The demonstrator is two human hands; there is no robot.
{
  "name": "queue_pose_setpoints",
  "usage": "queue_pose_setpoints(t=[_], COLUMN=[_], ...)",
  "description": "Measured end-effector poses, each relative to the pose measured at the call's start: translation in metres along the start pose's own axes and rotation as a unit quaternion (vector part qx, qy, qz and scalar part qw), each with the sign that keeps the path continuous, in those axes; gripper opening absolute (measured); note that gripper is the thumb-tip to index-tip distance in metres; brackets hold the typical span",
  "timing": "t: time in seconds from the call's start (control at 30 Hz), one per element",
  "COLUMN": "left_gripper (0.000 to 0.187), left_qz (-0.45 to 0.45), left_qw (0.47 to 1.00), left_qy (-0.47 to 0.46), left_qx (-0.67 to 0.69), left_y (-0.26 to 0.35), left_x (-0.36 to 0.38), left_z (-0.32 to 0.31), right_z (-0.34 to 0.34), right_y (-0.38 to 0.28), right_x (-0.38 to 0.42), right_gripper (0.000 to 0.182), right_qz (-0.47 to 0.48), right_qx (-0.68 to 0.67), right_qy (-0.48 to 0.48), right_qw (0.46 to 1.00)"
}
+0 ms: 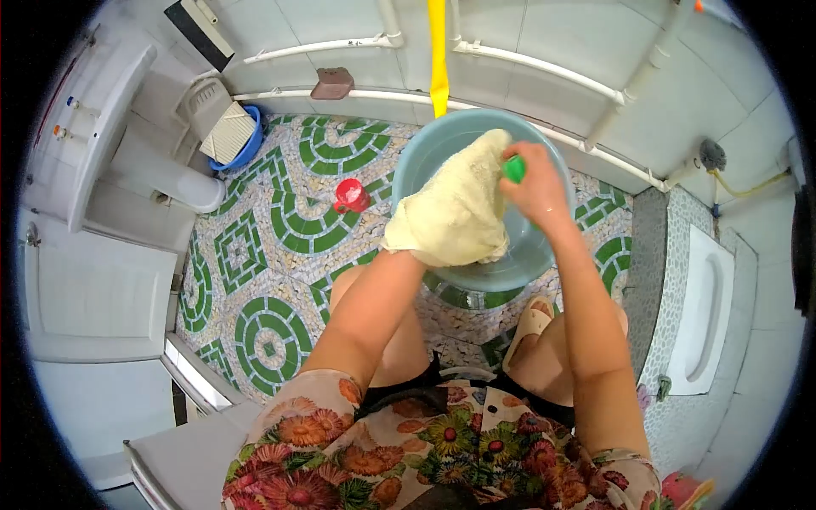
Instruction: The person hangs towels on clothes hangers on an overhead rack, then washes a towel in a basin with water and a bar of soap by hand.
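Observation:
A pale yellow towel [455, 204] is draped over my left hand, raised above the blue-green basin [408, 161]. Only my left wrist [411, 262] shows at the towel's lower edge; the fingers are hidden under the cloth. My right hand [540, 189] is closed around a small green object [514, 168] at the towel's upper right side. Most of that object is covered by my fingers, so its exact kind does not show. Water appears to lie in the basin, below the towel.
A red cup [351, 195] stands on the patterned floor left of the basin. Farther left, a ridged washboard [229, 133] leans in a blue tub [253, 155]. A yellow strip [439, 59] hangs behind the basin by white pipes [544, 72]. A squat toilet [701, 310] is at the right.

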State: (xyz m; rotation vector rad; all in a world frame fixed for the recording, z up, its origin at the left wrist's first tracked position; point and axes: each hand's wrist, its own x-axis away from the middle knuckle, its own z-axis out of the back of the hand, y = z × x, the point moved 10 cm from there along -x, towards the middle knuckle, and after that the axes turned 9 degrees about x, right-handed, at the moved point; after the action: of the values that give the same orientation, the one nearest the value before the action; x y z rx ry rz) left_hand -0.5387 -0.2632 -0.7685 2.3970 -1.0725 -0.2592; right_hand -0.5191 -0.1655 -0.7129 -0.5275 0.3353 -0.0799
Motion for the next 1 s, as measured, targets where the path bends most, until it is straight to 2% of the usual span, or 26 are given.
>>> queue_pose_setpoints(t=[0.03,0.07,0.13,0.17,0.2,0.23,0.3,0.37,0.4,0.43,0.5,0.57,0.6,0.7,0.8,0.9,0.93,1.0], left_gripper=[0.037,0.037,0.037,0.033,0.029,0.026,0.03,0.035,0.039,0.042,0.046,0.048,0.048,0.05,0.049,0.049,0.049,0.049], left_qz=[0.012,0.02,0.014,-0.053,-0.12,-0.185,-0.189,-0.132,-0.068,-0.001,-0.099,-0.147,-0.112,-0.078,-0.075,-0.064,-0.063,-0.063], left_qw=[1.0,0.998,0.997,0.992,0.958,0.895,0.854,0.924,0.981,0.999,0.973,0.934,0.978,0.987,0.992,0.996,0.996,0.997], left_qy=[0.019,0.037,0.047,0.035,0.021,0.008,-0.023,-0.008,0.021,0.049,0.017,-0.004,-0.057,-0.068,-0.042,-0.03,-0.03,-0.026], left_qx=[0.019,0.036,0.051,-0.105,-0.259,-0.406,-0.484,-0.358,-0.181,0.003,-0.21,-0.325,-0.168,-0.121,-0.094,-0.062,-0.063,-0.042], left_y=[-0.008,-0.017,-0.023,-0.011,-0.001,0.011,0.014,0.014,0.005,-0.008,0.003,0.013,0.007,0.01,-0.002,-0.017,-0.018,-0.019], left_x=[-0.005,-0.008,-0.01,-0.006,0.002,0.01,0.01,0.009,0.008,0.008,0.006,0.003,-0.005,0.004,0.001,0.006,0.01,0.013], left_z=[0.009,0.019,0.025,0.017,0.005,-0.015,-0.016,-0.005,0.007,0.013,0.03,0.039,0.039,-0.02,-0.013,-0.009,-0.01,-0.012], right_z=[-0.011,-0.013,-0.018,-0.02,-0.023,-0.024,-0.031,-0.031,-0.03,-0.029,-0.027,-0.027,-0.033,-0.002,0.042,0.017,0.017,0.018], right_y=[-0.007,-0.009,-0.002,0.0,0.006,0.011,0.015,0.009,0.001,-0.007,-0.03,-0.056,-0.06,-0.076,-0.095,-0.116,-0.105,-0.064], right_x=[0.006,0.011,0.01,0.009,0.008,0.006,0.004,0.007,0.01,0.014,0.025,0.037,0.042,0.036,0.028,0.029,0.024,0.005], right_gripper=[0.04,0.034,0.03,0.027,0.025,0.023,0.021,0.018,0.018,0.018,0.018,0.017,0.017,0.017,0.026,0.039,0.046,0.046], right_qz=[-0.008,-0.01,-0.02,-0.022,-0.035,-0.045,-0.059,-0.069,-0.053,-0.037,-0.003,0.034,0.059,0.13,0.199,0.3,0.272,0.149], right_qx=[0.009,-0.004,-0.002,-0.002,-0.037,-0.072,-0.126,-0.162,-0.177,-0.192,-0.206,-0.206,-0.211,-0.114,-0.075,-0.052,0.007,0.037], right_qy=[-0.038,-0.003,-0.015,-0.023,-0.027,-0.031,-0.055,-0.095,-0.103,-0.109,-0.132,-0.165,-0.185,-0.097,0.123,0.065,0.108,0.142], right_qw=[0.999,1.0,1.0,0.999,0.998,0.996,0.989,0.98,0.977,0.975,0.97,0.964,0.958,0.98,0.969,0.95,0.956,0.978])
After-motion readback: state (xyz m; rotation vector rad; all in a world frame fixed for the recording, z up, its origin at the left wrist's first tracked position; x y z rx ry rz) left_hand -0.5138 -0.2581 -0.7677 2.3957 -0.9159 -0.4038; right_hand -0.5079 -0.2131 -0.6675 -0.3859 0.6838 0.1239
